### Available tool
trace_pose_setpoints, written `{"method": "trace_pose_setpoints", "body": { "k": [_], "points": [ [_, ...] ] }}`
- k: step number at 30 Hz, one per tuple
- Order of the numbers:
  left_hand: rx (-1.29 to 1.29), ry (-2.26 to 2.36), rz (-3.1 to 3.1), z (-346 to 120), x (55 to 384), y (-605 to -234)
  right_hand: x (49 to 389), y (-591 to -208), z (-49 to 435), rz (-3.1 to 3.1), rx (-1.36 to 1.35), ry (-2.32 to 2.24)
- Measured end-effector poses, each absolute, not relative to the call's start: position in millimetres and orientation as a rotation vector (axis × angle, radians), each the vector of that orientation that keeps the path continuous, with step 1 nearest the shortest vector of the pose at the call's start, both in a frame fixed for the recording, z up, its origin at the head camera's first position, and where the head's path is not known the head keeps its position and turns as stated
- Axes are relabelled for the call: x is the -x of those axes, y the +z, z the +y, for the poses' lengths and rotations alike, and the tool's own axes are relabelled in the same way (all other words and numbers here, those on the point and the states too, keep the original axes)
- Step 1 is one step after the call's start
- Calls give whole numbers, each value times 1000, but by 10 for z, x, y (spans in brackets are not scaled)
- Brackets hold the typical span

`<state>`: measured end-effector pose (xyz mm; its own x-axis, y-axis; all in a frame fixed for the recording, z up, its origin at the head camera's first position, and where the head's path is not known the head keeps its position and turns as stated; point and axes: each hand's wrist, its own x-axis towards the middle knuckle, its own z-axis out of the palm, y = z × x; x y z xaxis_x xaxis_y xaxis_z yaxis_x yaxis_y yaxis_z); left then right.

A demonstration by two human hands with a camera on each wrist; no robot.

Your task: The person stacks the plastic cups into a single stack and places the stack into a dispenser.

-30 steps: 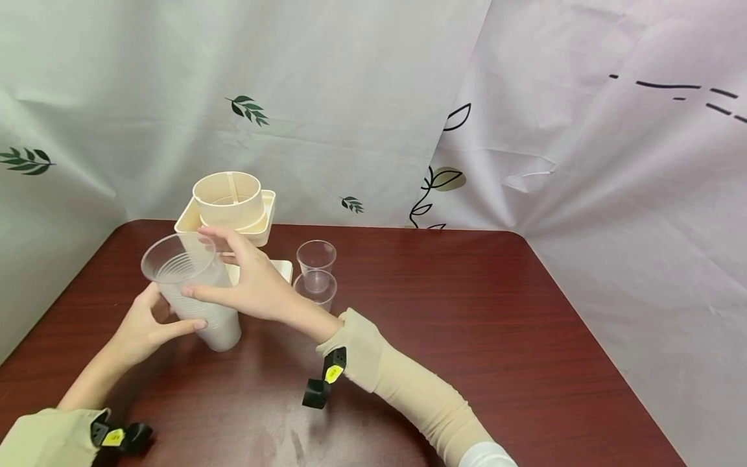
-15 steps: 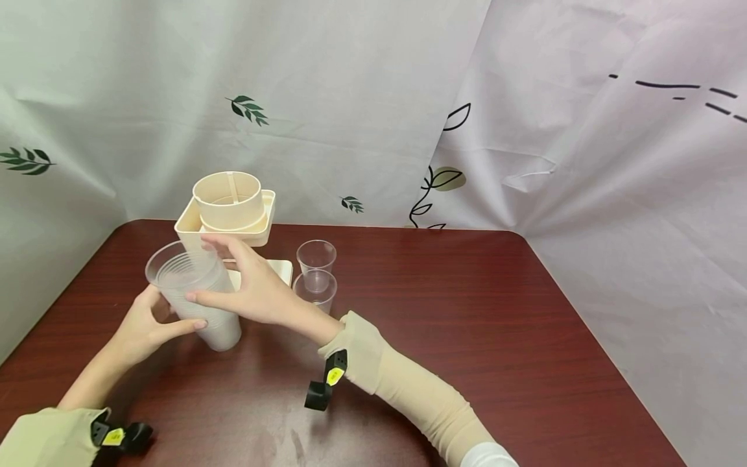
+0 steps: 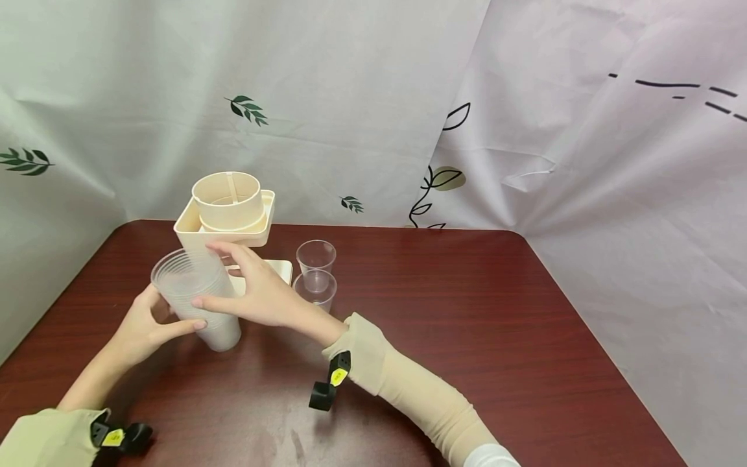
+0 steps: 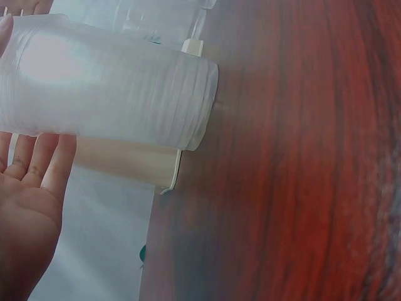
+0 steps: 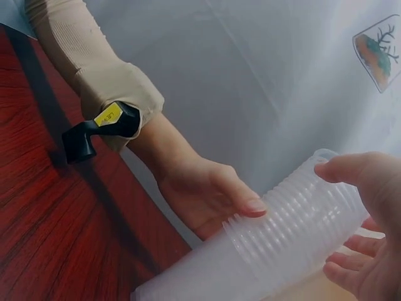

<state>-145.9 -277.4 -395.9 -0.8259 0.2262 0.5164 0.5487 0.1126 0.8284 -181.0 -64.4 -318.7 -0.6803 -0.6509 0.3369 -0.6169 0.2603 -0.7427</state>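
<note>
A tall stack of nested clear plastic cups (image 3: 217, 327) leans to the left over the left part of the table, its base low in the head view. My left hand (image 3: 137, 327) grips the stack from the left, thumb across its front. Around the upper part, just below the top rim, my right hand (image 3: 257, 292) holds it with thumb in front and fingers behind. The right wrist view shows the closely spaced rims of the cups between both hands. In the left wrist view, the stack's bottom end shows close over the wooden table (image 4: 301, 163).
Behind the stack stands a cream plastic holder (image 3: 227, 211) with a round ring on a square tray and a low base. Two single clear cups (image 3: 316, 254) stand upright to its right, one before the other. A patterned white curtain (image 3: 362, 97) closes off the back.
My right hand has moved down and slightly right, and the top cup has sunk deeper into the stack. My left hand stays in place.
</note>
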Motion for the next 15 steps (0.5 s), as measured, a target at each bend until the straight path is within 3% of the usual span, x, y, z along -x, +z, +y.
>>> {"method": "trace_pose_setpoints", "body": {
  "k": [15],
  "points": [
    [758, -1744, -2152, -2772, 1454, -3962, 1796, -3217, -604, 2535, 1261, -1297]
  ]
}}
